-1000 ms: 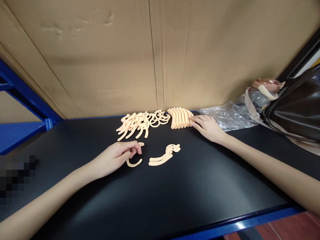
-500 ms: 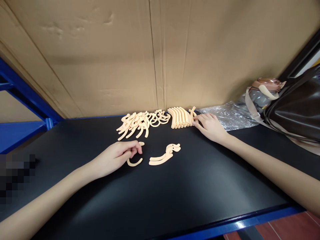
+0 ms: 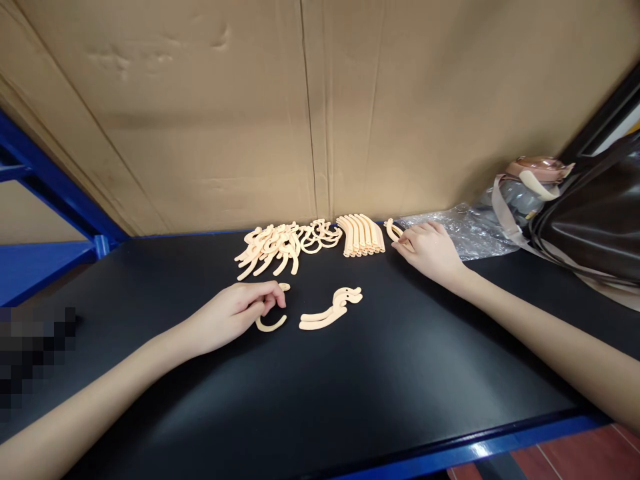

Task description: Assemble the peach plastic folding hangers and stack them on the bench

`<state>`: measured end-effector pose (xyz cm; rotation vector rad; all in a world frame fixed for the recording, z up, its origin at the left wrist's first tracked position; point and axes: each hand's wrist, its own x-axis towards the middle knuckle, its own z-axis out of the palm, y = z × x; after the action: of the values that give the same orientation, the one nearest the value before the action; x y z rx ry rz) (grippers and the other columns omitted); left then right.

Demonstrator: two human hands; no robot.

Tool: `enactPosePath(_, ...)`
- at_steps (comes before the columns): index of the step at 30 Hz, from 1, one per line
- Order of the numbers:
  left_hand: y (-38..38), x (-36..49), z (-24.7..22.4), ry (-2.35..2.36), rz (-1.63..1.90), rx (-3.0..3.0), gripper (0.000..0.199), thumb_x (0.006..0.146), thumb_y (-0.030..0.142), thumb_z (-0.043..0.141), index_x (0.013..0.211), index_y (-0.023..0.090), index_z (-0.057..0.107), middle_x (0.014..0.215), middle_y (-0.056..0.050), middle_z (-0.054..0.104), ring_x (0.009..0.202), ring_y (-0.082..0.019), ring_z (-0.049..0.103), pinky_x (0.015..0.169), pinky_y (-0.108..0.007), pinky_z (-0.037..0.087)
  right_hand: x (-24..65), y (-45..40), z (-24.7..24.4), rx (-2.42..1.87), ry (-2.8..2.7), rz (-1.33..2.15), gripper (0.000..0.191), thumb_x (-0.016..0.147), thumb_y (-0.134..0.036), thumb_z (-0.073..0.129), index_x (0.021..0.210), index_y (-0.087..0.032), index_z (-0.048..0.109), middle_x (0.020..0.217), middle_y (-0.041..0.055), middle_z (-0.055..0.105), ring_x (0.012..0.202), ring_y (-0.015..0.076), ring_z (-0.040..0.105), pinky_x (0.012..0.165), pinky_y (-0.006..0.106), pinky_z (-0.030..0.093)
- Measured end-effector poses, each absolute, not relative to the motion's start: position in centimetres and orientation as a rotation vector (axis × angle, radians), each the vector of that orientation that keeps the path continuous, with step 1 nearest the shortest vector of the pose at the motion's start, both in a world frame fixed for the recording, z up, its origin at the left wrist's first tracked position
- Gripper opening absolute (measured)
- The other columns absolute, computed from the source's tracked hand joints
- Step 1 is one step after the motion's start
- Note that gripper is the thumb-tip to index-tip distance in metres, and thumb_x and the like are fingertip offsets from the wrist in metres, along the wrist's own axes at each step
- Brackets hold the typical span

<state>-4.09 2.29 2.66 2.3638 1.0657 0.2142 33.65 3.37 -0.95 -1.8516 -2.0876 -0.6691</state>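
My left hand [image 3: 240, 310] rests on the black table with its fingers curled over a cream curved piece [image 3: 273, 325], whose ends show beside the fingers. To its right lie hooked cream pieces [image 3: 320, 320], side by side and touching. Behind them is a heap of long curved pieces [image 3: 273, 247], next to a small pile of ring-like pieces [image 3: 319, 235]. A neat stack of curved sticks [image 3: 361, 233] stands further right. My right hand [image 3: 425, 248] is closed on cream curved pieces [image 3: 393, 229] beside that stack; the fingers hide part of them.
Crumpled clear plastic [image 3: 467, 230] lies behind my right hand. A strapped clear bottle [image 3: 525, 190] and a dark bag [image 3: 595, 213] stand at the right. A cardboard wall [image 3: 225, 133] rises along the back, and a blue frame [image 3: 65, 200] is at the left.
My right hand has moved slightly right, away from the stack of sticks, and the curved pieces at its fingers now lie apart from the stack, tilted differently. My left hand has stayed in place.
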Motion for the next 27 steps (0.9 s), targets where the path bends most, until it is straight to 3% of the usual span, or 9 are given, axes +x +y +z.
enactPosePath(5, 2.3, -4.1, 2.7, 1.075, 0.215, 2.364, 0.026, 0.085, 0.024, 0.033, 0.088, 0.019, 0.058, 0.068, 0.003, 0.049, 0.061, -0.012, 0.044, 0.062, -0.022, 0.036, 33.6, 3.0, -0.5, -1.922, -2.049, -0.697, 0.028, 0.089, -0.033, 0.047, 0.075, -0.017, 0.066, 0.079, 0.0081, 0.069, 0.082, 0.0249, 0.057, 0.08, 0.038, 0.033)
enactPosePath(8, 2.1, -4.0, 2.8, 1.087, 0.21, 2.364, 0.027, 0.086, 0.027, 0.032, 0.088, 0.019, 0.058, 0.069, 0.003, 0.05, 0.061, -0.012, 0.044, 0.061, -0.022, 0.035, 33.3, 2.8, -0.5, -1.959, -2.031, -0.67, 0.03, 0.085, -0.034, 0.049, 0.064, -0.019, 0.064, 0.076, 0.0082, 0.067, 0.082, 0.0266, 0.057, 0.075, 0.038, 0.033)
enactPosePath(13, 2.1, -3.9, 2.8, 1.087, 0.209, 2.365, 0.027, 0.086, 0.027, 0.033, 0.088, 0.019, 0.059, 0.068, 0.003, 0.05, 0.062, -0.013, 0.045, 0.062, -0.022, 0.036, 32.7, 2.3, 0.1, -1.994, -1.922, -0.521, 0.027, 0.079, -0.031, 0.049, 0.056, -0.021, 0.058, 0.062, 0.0036, 0.064, 0.065, 0.0214, 0.055, 0.068, 0.036, 0.034)
enactPosePath(19, 2.3, -4.2, 2.5, 1.075, 0.22, 2.391, 0.027, 0.085, 0.025, 0.033, 0.089, 0.019, 0.059, 0.066, 0.003, 0.049, 0.06, -0.012, 0.045, 0.059, -0.022, 0.034, 33.3, 1.9, 1.7, -2.09, -1.637, -0.269, 0.008, 0.075, -0.028, 0.052, 0.07, -0.023, 0.055, 0.06, 0.002, 0.063, 0.055, 0.0197, 0.053, 0.052, 0.029, 0.031)
enactPosePath(27, 1.8, -4.1, 2.6, 1.104, 0.182, 2.498, 0.028, 0.09, 0.028, 0.032, 0.091, 0.021, 0.059, 0.07, 0.003, 0.055, 0.062, -0.013, 0.047, 0.063, -0.023, 0.035, 35.2, 2.9, 0.7, -2.001, -1.686, -0.365, 0.008, 0.082, -0.025, 0.046, 0.079, -0.021, 0.052, 0.067, 0.0058, 0.062, 0.059, 0.0222, 0.056, 0.054, 0.03, 0.035)
